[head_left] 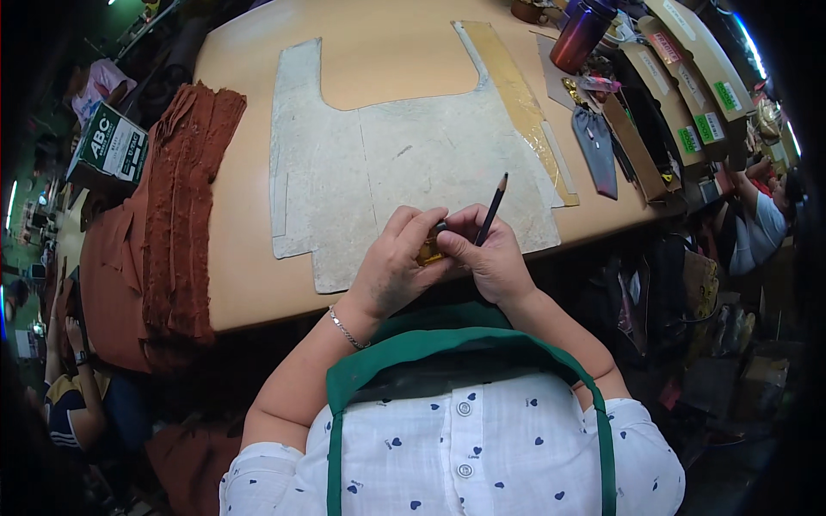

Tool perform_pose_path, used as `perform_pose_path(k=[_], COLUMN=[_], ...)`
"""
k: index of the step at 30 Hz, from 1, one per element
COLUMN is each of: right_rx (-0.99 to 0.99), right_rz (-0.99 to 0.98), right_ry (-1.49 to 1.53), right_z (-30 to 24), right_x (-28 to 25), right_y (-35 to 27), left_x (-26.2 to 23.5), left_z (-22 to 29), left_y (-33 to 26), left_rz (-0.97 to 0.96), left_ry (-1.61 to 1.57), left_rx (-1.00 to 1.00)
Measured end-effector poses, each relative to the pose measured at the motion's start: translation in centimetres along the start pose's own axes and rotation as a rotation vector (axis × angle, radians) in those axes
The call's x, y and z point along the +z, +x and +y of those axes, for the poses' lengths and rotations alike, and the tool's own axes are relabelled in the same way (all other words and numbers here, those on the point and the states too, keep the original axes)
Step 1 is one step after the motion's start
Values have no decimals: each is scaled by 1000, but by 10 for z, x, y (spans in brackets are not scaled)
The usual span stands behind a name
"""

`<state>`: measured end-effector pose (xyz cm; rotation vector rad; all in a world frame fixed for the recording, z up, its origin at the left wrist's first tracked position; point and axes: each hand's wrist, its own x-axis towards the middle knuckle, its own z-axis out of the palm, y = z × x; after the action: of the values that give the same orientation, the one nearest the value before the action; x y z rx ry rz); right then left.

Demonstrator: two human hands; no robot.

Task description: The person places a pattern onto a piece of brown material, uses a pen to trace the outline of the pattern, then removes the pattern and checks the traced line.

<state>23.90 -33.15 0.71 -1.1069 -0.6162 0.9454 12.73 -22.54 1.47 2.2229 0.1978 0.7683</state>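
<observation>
My left hand point(394, 262) and my right hand point(501, 268) meet above the near edge of the table. Between them is a small yellow-and-black thing point(428, 251), mostly covered by the fingers of my left hand; its kind I cannot make out. A dark pencil point(494, 208) slants up out of my right hand, held by the thumb and fingers. My right fingertips also come against the small thing. Beneath and beyond my hands lies a large pale grey pattern sheet point(422, 163) with a wide U-shaped cutout at its far side and tan tape along its right.
Reddish-brown leather pieces point(185, 206) hang over the table's left side by a green box point(110, 144). At the right are a grey pouch point(594, 150), a purple-red bottle point(583, 36) and cardboard boxes point(680, 82). Other people sit at both sides.
</observation>
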Motion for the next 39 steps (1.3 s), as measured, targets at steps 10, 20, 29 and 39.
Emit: perform_pose_path(k=[10,20,29,39], right_rx=[-12,220,29,-391], right_rz=[49,131,115,44], right_ry=[26,-113,-432,-1123], right_z=[4,-5,3,-15], right_x=[0,-14,-29,-28], right_y=[-4,6,3,-9], left_x=[-2,-3,-6,-13], left_z=[0,-15,-28,-36], left_y=[-2,-9,-11,-15], left_rz=[55,57,1,-2], left_ry=[-14,-202,-212,-285], left_rx=[26,-205,-300,-328])
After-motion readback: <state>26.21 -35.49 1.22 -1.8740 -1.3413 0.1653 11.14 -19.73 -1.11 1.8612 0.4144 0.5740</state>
